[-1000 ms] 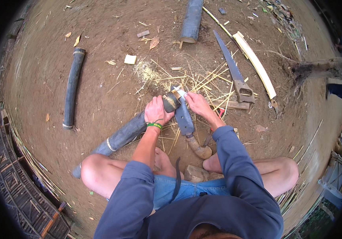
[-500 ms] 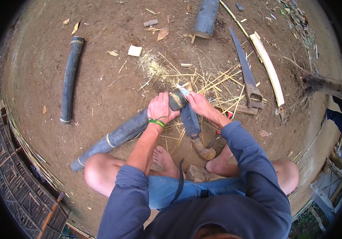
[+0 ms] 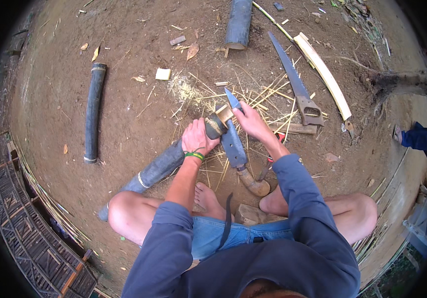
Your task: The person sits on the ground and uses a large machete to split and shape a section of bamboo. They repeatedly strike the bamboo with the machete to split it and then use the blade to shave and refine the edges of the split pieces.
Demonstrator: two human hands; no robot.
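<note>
A dark bamboo tube slants from beside my left knee up to the middle. My left hand is wrapped round it just below its open end, where pale cut wood shows. In my right hand is a small knife, its blade pointing up and away, apart from the tube's rim. The knife's handle is hidden by my fingers. Under the tube's end lies a machete with a curved wooden handle, between my hands and my feet.
Bamboo strips and shavings litter the ground ahead. A handsaw and a split bamboo length lie to the right. Another dark tube is at left, one more far ahead. A person's trouser leg shows at right.
My right hand has lifted the knife off the tube's end, and its blade now points away in the air. My left hand keeps its grip. The whole view has shifted slightly.
</note>
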